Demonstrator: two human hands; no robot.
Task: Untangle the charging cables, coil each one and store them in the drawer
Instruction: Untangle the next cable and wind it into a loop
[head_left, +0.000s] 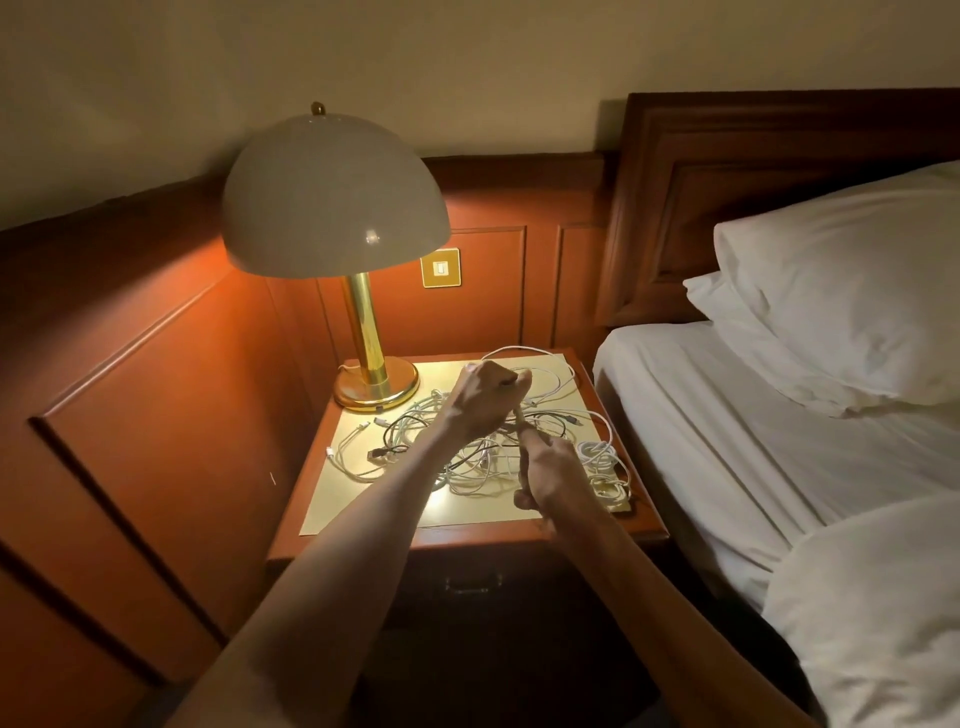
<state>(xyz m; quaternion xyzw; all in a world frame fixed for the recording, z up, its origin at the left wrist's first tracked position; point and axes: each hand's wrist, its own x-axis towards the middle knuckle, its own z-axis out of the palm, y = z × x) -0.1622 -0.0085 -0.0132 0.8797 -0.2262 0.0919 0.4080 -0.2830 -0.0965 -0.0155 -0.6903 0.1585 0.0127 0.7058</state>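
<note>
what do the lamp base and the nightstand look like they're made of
Lamp base: likely polished brass-coloured metal, given its mirror-like gold shine. Nightstand: seemingly reddish varnished wood, with a soft sheen along its edge; a pale glossy sheet covers its top, material unclear.

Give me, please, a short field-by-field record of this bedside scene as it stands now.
Surface: nightstand with a pale mat, beside a bed
Cables: tangle of cables, white and dark, on the mat, unsorted
Coiled: one white bundle near the mat's right edge
Hands: left hand and right hand each grip one cable, held between them above the tangle
Drawer: drawer below the top, looks shut
Lamp: lamp, lit, back left corner
</note>
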